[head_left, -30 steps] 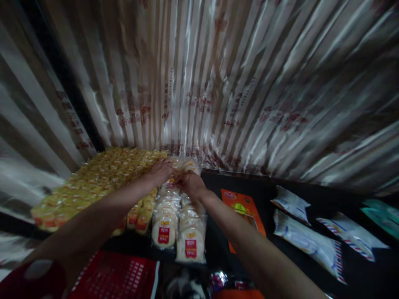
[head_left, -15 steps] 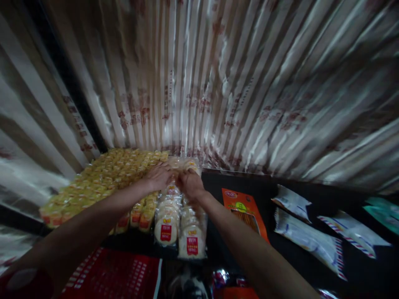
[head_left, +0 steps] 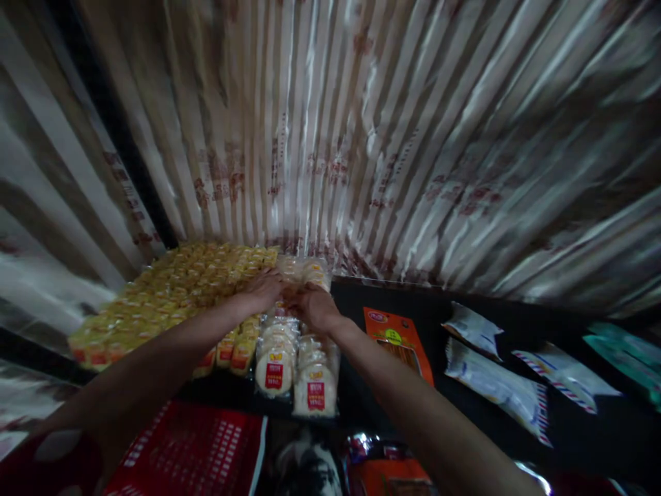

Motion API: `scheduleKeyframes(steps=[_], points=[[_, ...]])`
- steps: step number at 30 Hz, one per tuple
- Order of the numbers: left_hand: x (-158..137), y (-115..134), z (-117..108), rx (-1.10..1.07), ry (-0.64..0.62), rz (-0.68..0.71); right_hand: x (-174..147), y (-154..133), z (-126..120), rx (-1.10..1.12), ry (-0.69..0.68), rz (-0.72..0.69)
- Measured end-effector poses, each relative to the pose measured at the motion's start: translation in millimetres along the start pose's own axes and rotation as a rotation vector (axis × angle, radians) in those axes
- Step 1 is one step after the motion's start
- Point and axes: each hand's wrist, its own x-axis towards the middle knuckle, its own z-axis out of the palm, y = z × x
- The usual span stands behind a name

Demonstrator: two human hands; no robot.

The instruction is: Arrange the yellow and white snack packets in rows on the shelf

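Two rows of round, pale crackers (head_left: pixel 316 386) in clear wrappers with red labels lie side by side on a dark shelf. Over the far part of these rows, my left hand (head_left: pixel 266 288) rests with its fingers stretched out, near the neighbouring yellow packets. Close beside it, my right hand (head_left: pixel 315 303) has its fingers curled on a cracker packet in the rows. The fingertips of both hands nearly meet, and dimness and blur hide the exact contact. Many small yellow wrapped packets (head_left: pixel 170 296) stand in close rows to the left.
An orange snack bag (head_left: pixel 403 337) lies right of the crackers. Farther right are white packets (head_left: pixel 496 386) and a green packet (head_left: pixel 627 358). A red perforated basket or bag (head_left: pixel 191 448) is at the near edge. Striped, wrinkled sheeting (head_left: pixel 330 138) covers the back.
Both hands stay on the cracker rows, with only a slight shift of the right hand. The view has moved a little, so the items at right appear farther left.
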Motion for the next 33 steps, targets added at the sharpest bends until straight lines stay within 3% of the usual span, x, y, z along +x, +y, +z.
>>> scheduleKeyframes(steps=[4,9,13,19,25,33], points=[[-2.2,1.4,-3.5,-0.009,0.002,0.009,4.7,-2.1,5.8,-0.048,0.019,0.065],[-13.2,5.2,-11.3,-0.023,0.114,0.026,7.6,-4.9,10.5,-0.077,0.065,0.146],[-22.4,8.2,-13.6,-0.017,0.042,0.065,8.0,-8.7,12.0,-0.069,0.142,0.176],[-23.7,15.1,-11.3,-0.048,-0.006,-0.010,-4.6,-9.6,9.3,0.003,0.245,0.136],[-23.1,16.0,-8.5,-0.011,-0.005,-0.020,-14.6,-6.8,9.6,0.014,0.021,0.066],[-26.6,14.6,-4.5,-0.017,0.048,-0.022,-9.8,-12.5,13.3,-0.035,0.035,0.109]])
